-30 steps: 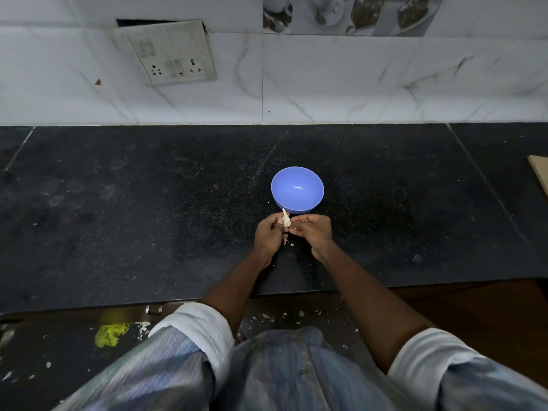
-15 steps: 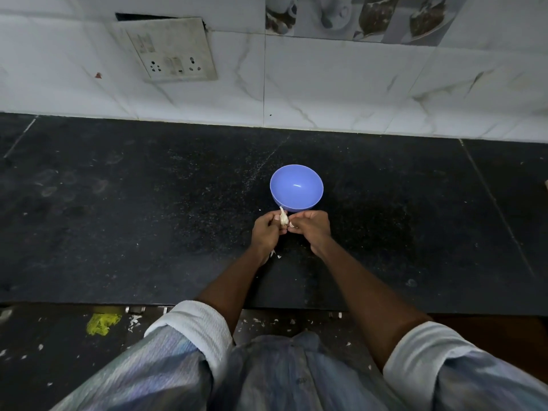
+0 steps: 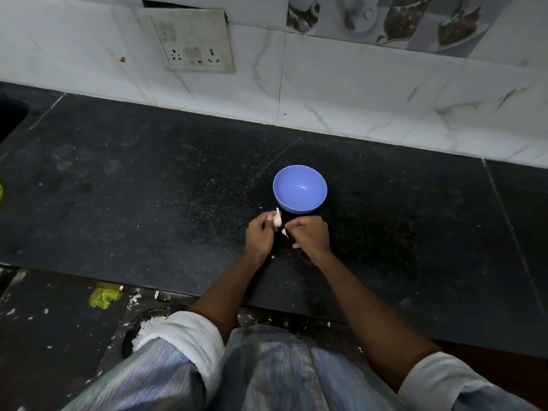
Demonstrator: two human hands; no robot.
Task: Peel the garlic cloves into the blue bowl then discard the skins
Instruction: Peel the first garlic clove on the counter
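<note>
The blue bowl (image 3: pixel 299 188) stands empty on the black counter (image 3: pixel 148 188), just beyond my hands. My left hand (image 3: pixel 259 235) pinches a white garlic clove (image 3: pixel 277 220) upright between thumb and fingers, its pointed tip up. My right hand (image 3: pixel 311 234) is a little to the right of it, fingers curled, pinching a small white piece of skin (image 3: pixel 284 232) that hangs below the fingertips. A narrow gap separates the two hands.
A white tiled wall with a switch plate (image 3: pixel 192 40) runs behind the counter. A sink edge (image 3: pixel 12 117) shows at far left. White skin scraps (image 3: pixel 135 298) and a yellow cloth (image 3: pixel 102 296) lie on the floor below the counter edge.
My hands were pressed together on the clove; now the right hand has pulled away to the right with a bit of skin. The camera view has tilted.
</note>
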